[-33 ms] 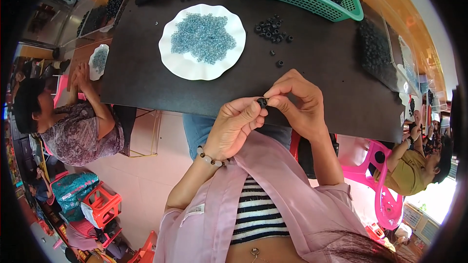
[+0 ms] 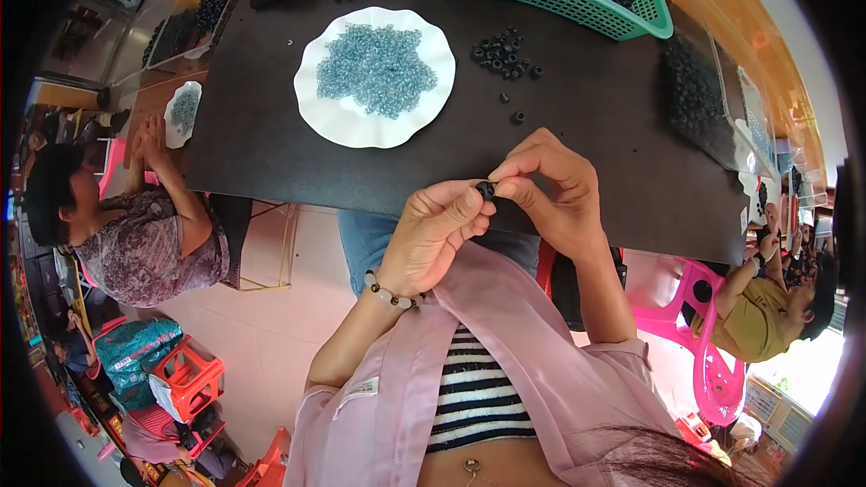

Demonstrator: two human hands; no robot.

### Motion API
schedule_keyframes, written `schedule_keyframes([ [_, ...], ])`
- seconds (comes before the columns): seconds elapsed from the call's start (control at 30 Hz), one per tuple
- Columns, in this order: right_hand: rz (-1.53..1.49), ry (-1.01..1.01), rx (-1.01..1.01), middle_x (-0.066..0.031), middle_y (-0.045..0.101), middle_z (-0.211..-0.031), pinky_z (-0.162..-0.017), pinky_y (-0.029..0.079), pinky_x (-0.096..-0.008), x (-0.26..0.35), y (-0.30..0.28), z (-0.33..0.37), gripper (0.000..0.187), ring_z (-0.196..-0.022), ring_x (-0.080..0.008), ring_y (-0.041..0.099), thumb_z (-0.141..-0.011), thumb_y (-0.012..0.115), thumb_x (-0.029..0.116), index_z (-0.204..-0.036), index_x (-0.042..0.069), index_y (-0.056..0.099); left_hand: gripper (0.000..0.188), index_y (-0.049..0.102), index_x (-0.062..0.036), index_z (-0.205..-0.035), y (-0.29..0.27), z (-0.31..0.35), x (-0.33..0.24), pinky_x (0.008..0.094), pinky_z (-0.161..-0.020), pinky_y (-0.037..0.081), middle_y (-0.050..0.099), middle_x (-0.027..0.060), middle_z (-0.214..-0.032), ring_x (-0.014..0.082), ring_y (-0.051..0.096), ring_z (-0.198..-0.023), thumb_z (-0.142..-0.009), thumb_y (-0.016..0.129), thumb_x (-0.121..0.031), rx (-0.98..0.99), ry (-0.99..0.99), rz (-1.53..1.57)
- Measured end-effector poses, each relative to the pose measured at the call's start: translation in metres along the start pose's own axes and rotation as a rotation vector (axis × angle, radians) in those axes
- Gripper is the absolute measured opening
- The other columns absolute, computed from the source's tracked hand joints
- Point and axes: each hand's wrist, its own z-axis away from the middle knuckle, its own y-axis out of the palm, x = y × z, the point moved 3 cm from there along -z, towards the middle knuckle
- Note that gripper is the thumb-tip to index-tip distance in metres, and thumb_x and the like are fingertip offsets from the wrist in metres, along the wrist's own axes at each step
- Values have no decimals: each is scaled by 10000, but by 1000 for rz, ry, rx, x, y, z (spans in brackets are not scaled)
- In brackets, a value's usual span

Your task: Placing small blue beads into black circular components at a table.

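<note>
Just over the near edge of the dark table, a small black round piece (image 2: 485,189) is pinched between the thumb and fingers of my left hand (image 2: 442,225). The thumb and index finger of my right hand (image 2: 552,189) are closed together at the right side of that piece. Whatever lies between those right fingertips is too small or hidden to name. A white wavy-rimmed plate (image 2: 316,123) ahead of my hands carries a heap of tiny clear blue-grey beads (image 2: 374,68). To its right lies a loose group of small black round pieces (image 2: 501,54) with holes.
A green slatted basket (image 2: 550,2) full of black pieces stands at the far right of the table (image 2: 622,135). Clear bins with black pieces (image 2: 690,95) flank the table. One person (image 2: 149,225) sits at the left, another (image 2: 758,307) at the right near a pink chair (image 2: 672,316).
</note>
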Motion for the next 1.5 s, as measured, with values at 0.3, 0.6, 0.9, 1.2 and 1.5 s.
schedule_keyframes([
  [0.3,-172,133,81,-35,609,-796,-696,433,-247,1,0,1,150,-743,-109,529,-798,747,124,-879,11,693,244,681,20,-1035,1,6,-9,227,-660,510,698,105,-848,115,629,-718,-877,688,-166,-5,120,-239],
  [0.6,-711,183,431,-129,656,-1064,-785,506,-265,-2,6,5,250,-899,-166,629,-825,693,56,-1070,2,691,217,698,30,-984,19,26,-17,259,-651,554,707,145,-837,146,664,-697,-859,703,-148,71,22,-350],
  [0.9,-628,143,371,-157,659,-1016,-735,482,-273,10,5,17,323,-871,-179,609,-846,709,257,-1011,-21,711,165,713,32,-907,26,35,-11,261,-625,563,706,153,-806,146,666,-663,-857,703,-125,52,49,-384],
  [1.2,-571,95,368,-135,648,-1039,-796,470,-306,20,4,28,318,-895,-194,592,-864,676,236,-1056,-16,704,163,710,30,-932,30,41,-12,249,-610,561,707,154,-802,141,669,-670,-863,698,-118,119,41,-448],
  [1.5,-482,32,289,-119,667,-987,-736,479,-299,32,2,38,256,-863,-208,593,-859,670,167,-1031,-18,713,141,712,32,-931,47,53,-14,256,-577,568,703,160,-787,166,672,-630,-809,725,-39,99,83,-491],
])
